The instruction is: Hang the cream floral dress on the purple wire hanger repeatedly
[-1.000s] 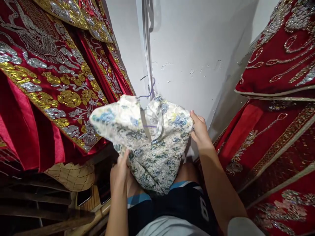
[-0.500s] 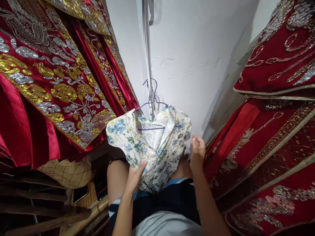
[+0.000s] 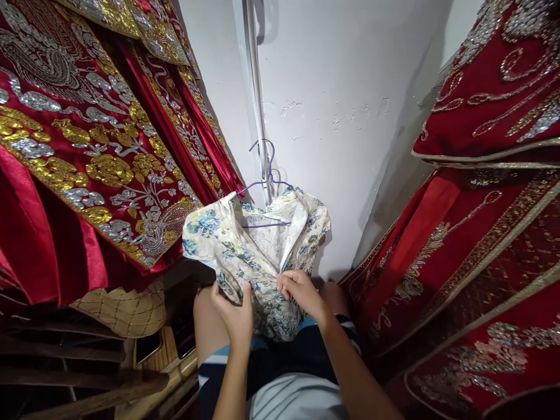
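A white blouse (image 3: 245,251) with blue and green flowers hangs from a purple hanger (image 3: 273,169), above my knees. Its V-shaped neckline gapes, and the hanger's lower bar shows inside it. At the bottom of the neckline, my right hand (image 3: 301,291) pinches the front of the cloth between thumb and fingers. My left hand (image 3: 235,315) is open at the blouse's left side, thumb and fingers apart, close against the fabric. Part of the blouse's lower end rests near my lap.
Red embroidered garments (image 3: 109,169) with gold and silver sequins hang at left, and more beaded red garments (image 3: 437,251) at right. A metal rail (image 3: 256,87) runs down the white wall (image 3: 336,70). At lower left are a wooden chair (image 3: 87,391) and a phone (image 3: 147,347).
My right hand has come in from the right and taken hold of the blouse's front. My left hand has loosened from the cloth, its fingers now spread at the side.
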`<state>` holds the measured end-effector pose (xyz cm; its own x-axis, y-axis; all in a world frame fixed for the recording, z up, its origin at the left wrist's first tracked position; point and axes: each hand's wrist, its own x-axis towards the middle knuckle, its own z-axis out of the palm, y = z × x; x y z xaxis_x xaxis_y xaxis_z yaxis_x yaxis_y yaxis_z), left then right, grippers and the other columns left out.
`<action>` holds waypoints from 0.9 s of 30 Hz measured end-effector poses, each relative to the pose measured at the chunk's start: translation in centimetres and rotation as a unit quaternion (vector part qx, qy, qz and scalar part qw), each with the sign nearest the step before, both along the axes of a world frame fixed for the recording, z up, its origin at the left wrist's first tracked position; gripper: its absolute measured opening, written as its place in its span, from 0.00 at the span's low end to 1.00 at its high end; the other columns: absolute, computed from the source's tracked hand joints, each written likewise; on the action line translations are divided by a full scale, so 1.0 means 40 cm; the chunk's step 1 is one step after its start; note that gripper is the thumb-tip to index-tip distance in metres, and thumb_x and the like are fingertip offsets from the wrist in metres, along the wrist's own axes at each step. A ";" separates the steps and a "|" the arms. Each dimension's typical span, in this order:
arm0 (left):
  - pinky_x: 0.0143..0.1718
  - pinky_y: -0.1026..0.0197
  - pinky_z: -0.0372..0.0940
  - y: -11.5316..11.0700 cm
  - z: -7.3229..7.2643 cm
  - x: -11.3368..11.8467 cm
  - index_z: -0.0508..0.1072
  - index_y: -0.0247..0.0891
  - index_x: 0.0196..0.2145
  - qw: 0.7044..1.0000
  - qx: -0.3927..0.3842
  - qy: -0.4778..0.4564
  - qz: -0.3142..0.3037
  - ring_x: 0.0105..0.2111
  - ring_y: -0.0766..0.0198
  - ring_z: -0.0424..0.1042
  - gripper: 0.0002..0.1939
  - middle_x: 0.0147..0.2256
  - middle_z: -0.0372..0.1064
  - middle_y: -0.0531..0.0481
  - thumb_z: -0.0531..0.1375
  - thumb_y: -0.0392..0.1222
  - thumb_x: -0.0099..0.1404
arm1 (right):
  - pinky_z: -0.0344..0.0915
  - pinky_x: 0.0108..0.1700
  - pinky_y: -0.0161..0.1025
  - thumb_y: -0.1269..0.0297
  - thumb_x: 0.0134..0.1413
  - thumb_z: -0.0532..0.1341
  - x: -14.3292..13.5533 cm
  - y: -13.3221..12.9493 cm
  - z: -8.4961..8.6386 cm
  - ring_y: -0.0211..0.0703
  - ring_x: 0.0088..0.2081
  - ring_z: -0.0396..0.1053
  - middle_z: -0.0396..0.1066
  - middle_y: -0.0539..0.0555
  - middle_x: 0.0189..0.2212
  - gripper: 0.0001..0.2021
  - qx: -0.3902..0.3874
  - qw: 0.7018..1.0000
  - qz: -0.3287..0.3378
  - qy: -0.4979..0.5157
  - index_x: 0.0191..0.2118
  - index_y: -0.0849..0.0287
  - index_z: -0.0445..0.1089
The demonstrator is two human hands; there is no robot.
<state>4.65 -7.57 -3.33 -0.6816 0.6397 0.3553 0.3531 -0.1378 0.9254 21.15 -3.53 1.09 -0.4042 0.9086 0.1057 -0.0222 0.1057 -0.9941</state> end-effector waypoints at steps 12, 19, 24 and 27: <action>0.34 0.61 0.60 0.048 -0.004 0.105 0.61 0.41 0.31 0.943 0.033 0.220 -0.248 0.31 0.60 0.64 0.09 0.29 0.61 0.51 0.50 0.39 0.71 | 0.53 0.22 0.31 0.67 0.56 0.56 0.008 0.040 0.103 0.32 0.16 0.57 0.64 0.47 0.13 0.12 -0.045 0.999 0.005 0.011 0.26 0.61 0.73; 0.31 0.60 0.56 0.058 0.032 0.107 0.64 0.40 0.34 0.852 -0.166 0.417 -0.270 0.32 0.58 0.68 0.09 0.35 0.67 0.46 0.47 0.33 0.71 | 0.43 0.18 0.30 0.59 0.57 0.64 -0.013 0.160 0.341 0.28 0.15 0.50 0.58 0.43 0.14 0.12 0.008 0.972 -0.089 0.216 0.27 0.63 0.70; 0.33 0.60 0.60 0.100 0.145 0.057 0.69 0.39 0.40 0.826 -0.163 0.427 -0.331 0.34 0.56 0.71 0.05 0.36 0.70 0.46 0.54 0.37 0.70 | 0.44 0.18 0.30 0.57 0.58 0.62 -0.027 0.147 0.343 0.29 0.16 0.52 0.60 0.44 0.14 0.12 0.043 0.969 -0.061 0.234 0.29 0.61 0.70; 0.38 0.60 0.63 0.134 0.288 0.021 0.65 0.39 0.55 0.895 0.032 0.337 -0.291 0.34 0.61 0.70 0.15 0.37 0.70 0.48 0.54 0.42 0.73 | 0.46 0.19 0.30 0.56 0.59 0.60 -0.020 0.128 0.323 0.29 0.16 0.52 0.60 0.44 0.14 0.12 0.072 0.972 -0.054 0.216 0.30 0.60 0.69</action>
